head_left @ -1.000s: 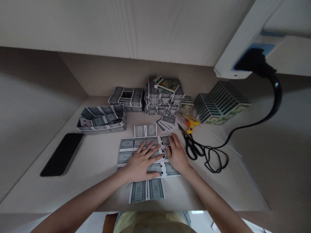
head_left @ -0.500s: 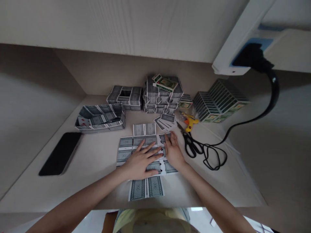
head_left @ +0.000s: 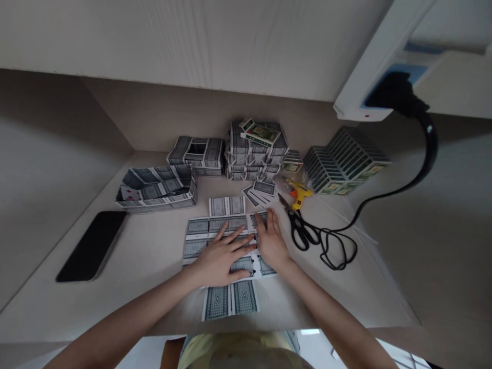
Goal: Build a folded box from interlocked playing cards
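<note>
A flat sheet of joined playing cards, backs up, lies before me on the desk. Two cards stick out at its far edge and two more at its near edge. Spread flat over the middle of it is my left hand, fingers apart and pointing right. My right hand rests on the cards along the sheet's right side, fingers stretched forward and a little bent. Its palm and the cards under both hands are partly hidden. Beyond the sheet lies a small fan of loose cards.
Scissors and a yellow glue gun with a black cord lie to the right. Card boxes are stacked behind them. Farther back stand card-built boxes and an open card tray. A phone lies left.
My right hand has shifted very slightly left along the cards. The left hand stays spread in the same place. The whole view has moved a little.
</note>
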Demonstrator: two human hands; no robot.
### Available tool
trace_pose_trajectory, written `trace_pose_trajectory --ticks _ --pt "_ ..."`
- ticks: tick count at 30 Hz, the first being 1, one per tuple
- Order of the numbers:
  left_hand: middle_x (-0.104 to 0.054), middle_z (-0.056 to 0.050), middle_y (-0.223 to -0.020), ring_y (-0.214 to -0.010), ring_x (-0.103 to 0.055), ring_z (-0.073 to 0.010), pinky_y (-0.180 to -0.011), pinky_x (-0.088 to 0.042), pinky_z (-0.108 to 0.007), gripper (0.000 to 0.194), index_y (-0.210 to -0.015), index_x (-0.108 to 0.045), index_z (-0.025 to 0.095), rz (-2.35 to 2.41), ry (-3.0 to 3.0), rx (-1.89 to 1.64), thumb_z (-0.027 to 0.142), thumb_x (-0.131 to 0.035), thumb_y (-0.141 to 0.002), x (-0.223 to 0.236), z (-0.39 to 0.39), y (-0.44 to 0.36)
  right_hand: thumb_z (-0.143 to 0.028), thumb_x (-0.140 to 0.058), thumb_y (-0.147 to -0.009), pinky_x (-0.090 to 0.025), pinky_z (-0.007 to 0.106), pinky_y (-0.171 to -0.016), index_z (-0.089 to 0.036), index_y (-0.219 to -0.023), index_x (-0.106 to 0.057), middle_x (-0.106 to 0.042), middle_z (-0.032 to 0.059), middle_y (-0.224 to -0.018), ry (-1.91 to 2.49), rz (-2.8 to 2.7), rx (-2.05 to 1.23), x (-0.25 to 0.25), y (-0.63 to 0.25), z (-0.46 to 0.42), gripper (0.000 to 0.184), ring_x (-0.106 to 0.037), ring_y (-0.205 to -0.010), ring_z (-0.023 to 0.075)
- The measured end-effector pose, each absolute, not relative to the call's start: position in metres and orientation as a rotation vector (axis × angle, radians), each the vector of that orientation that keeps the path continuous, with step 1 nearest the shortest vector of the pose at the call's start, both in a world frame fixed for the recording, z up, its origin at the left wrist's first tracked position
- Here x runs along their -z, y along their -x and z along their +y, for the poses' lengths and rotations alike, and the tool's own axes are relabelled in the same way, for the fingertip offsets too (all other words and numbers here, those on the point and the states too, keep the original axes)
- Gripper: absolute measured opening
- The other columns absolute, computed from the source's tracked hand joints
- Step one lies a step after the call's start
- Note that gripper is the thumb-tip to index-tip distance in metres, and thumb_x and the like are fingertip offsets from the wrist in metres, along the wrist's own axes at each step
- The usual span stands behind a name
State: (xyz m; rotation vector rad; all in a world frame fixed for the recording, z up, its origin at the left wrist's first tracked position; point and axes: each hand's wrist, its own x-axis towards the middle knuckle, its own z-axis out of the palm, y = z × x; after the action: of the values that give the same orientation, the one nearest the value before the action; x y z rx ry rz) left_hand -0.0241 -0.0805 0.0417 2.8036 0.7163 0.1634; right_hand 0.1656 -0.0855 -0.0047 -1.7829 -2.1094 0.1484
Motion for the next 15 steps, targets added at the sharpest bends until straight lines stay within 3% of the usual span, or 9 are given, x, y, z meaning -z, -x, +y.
trace_pose_trajectory --ticks 9,15 --pt "-0.028 -0.001 -0.141 -0.132 -0.014 -0.0250 -0.107 -0.003 -0.050 0.057 -0.127 -0.038 0.027 0.743 -2.802 -0.210 0.058 -0.037 -0.079 -0.046 -0.082 0.023 -0.018 -0.035 -0.083 -0.029 0.041 -0.103 -0.016 -0.129 -0.037 -0.037 0.0105 -0.135 1.585 -1.692 -0.482 0.000 -0.181 -0.089 0.046 -0.033 -0.125 0.0195" --pt "-0.026 -0.003 -0.142 -0.132 -0.014 -0.0249 -0.107 -0.004 -0.050 0.058 -0.126 -0.039 0.025 0.788 -2.784 -0.204 0.058 -0.039 -0.078 -0.046 -0.082 0.023 -0.021 -0.034 -0.084 -0.026 0.038 -0.105 -0.016 -0.129 -0.039 -0.033 0.0073 -0.138 1.556 -1.631 -0.572 -0.002 -0.179 -0.104 0.045 -0.031 -0.127 0.0181"
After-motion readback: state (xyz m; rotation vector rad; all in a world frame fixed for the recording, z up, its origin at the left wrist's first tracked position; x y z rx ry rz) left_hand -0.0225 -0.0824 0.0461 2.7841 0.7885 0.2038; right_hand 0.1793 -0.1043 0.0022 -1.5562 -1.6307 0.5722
